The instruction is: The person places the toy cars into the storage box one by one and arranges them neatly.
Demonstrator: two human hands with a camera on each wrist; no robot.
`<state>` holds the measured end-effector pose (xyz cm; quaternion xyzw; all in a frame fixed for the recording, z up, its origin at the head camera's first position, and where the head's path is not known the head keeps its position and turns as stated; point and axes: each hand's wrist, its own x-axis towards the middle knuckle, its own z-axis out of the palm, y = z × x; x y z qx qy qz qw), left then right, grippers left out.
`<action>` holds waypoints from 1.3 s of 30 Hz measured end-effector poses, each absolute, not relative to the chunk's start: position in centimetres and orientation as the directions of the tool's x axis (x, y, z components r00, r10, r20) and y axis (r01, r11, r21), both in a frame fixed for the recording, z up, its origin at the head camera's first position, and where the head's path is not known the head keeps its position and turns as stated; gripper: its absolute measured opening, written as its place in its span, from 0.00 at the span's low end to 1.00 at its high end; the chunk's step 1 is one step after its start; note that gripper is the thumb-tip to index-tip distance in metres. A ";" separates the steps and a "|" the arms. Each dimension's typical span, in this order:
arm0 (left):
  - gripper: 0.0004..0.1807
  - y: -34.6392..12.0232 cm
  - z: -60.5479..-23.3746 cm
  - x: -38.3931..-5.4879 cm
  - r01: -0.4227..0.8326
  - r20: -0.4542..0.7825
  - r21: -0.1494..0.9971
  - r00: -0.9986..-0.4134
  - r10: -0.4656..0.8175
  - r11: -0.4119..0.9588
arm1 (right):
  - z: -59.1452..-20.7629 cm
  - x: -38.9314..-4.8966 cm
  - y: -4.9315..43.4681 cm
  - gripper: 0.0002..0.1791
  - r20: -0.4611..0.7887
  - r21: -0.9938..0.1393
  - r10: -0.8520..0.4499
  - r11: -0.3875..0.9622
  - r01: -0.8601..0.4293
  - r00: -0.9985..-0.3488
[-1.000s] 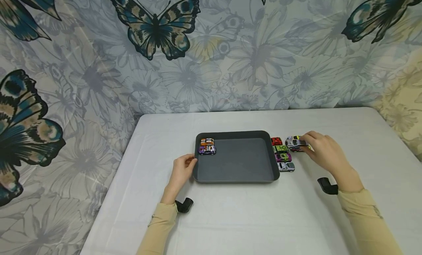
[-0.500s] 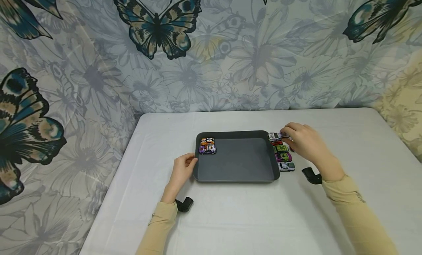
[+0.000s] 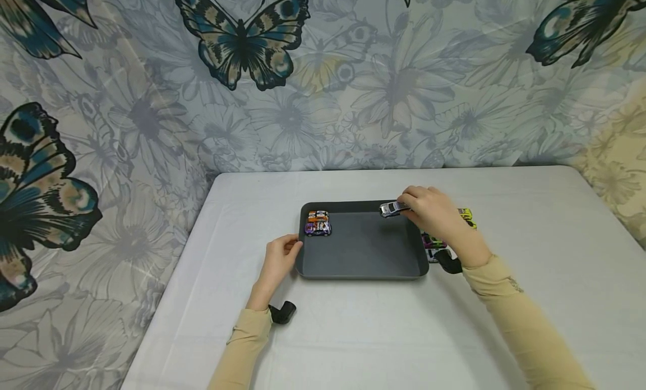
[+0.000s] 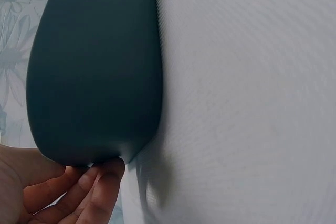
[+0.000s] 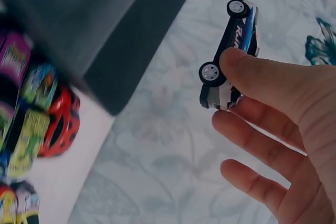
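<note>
My right hand (image 3: 435, 217) pinches a silver toy car (image 3: 391, 209) between thumb and fingers, above the back right part of the dark grey tray (image 3: 363, 252). In the right wrist view the toy car shows its white-spoked wheels and a dark side with lettering. At the tray's left edge, my left hand (image 3: 280, 262) grips the rim, thumb on one side and fingertips (image 4: 110, 169) on the other. Two toy cars sit inside the tray at its back left: an orange one (image 3: 318, 216) and a purple one (image 3: 317, 229) just in front.
Right of the tray, partly behind my right hand and wrist, stand several more toy cars: a red one with black spots (image 5: 63, 124), a green one (image 5: 29, 137), a purple one (image 5: 13, 59) and a yellow one (image 3: 466, 214). A butterfly-patterned cloth hangs behind the white table (image 3: 353, 339).
My right hand has lifted the silver toy car from the group on the right and carried it left, over the tray's rim. My left hand has stayed at the tray's edge.
</note>
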<state>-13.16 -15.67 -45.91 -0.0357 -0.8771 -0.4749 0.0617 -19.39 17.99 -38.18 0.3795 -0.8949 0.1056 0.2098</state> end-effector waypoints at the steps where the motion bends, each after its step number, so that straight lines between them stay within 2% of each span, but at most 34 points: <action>1: 0.12 -15.7 -46.0 -13.2 0.119 0.141 0.830 -0.990 0.002 0.545 | -38.3 -19.5 17.7 0.15 0.447 -0.029 -0.639 0.689 -0.724 -0.626; 10: 0.12 -15.7 -46.0 -13.2 0.104 0.129 0.829 -0.992 -0.007 0.550 | -39.3 -19.9 15.1 0.14 0.376 -0.030 -0.670 0.682 -0.731 -0.640; 39: 0.12 -15.7 -46.0 -13.3 0.110 0.133 0.841 -0.991 -0.005 0.530 | -41.3 -19.4 7.4 0.11 0.236 0.053 -0.785 0.599 -0.799 -0.573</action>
